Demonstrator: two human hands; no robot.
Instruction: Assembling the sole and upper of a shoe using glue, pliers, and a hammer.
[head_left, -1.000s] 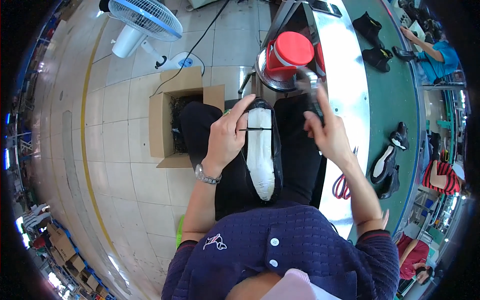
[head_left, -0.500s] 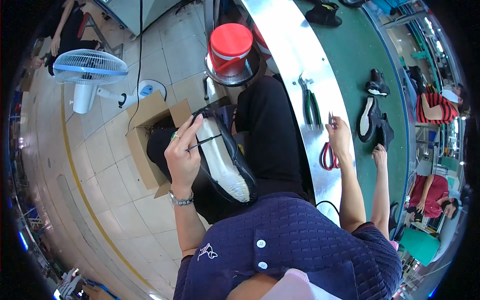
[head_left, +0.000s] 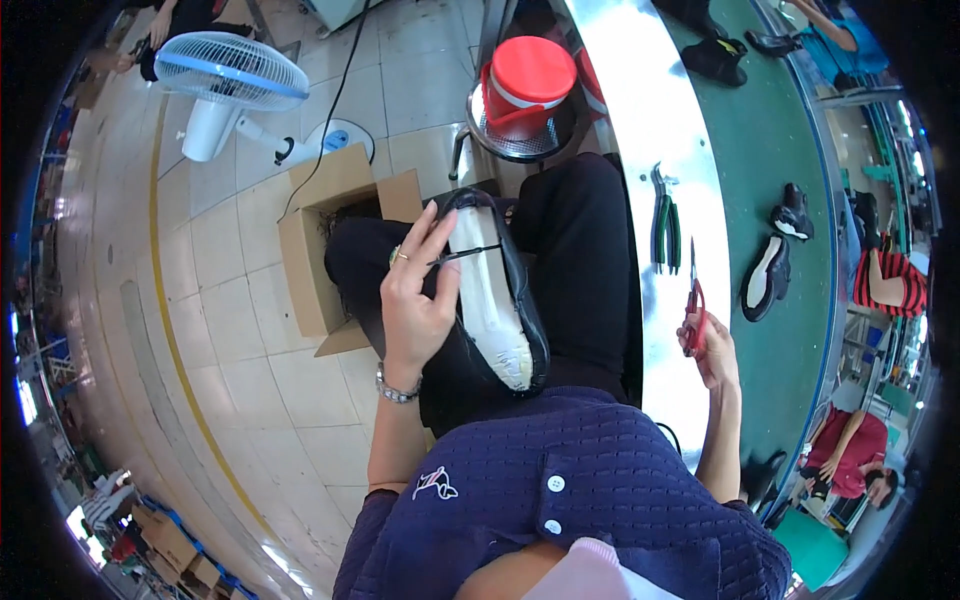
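On my lap rests a black shoe [head_left: 489,290] with its pale underside up and a thin dark cord across the middle. My left hand [head_left: 418,305] grips its left edge, thumb and fingers closed near the cord's end. Over the metal bench, my right hand [head_left: 712,355] has its fingers around the red handles of the scissors [head_left: 694,300]. Their blades point away from me. Green-handled pliers [head_left: 667,225] lie just beyond, on the bench.
A metal bench [head_left: 668,400] runs along my right, beside a green belt [head_left: 745,135] carrying several black shoes. A red bucket [head_left: 533,72] sits on a stool ahead. To my left are an open cardboard box [head_left: 308,268] and a fan [head_left: 232,72].
My right hand has moved from the scissors' tip to their red handles and drawn closer to me. Another person's hand and a dark shoe beside it have left the belt area in view.
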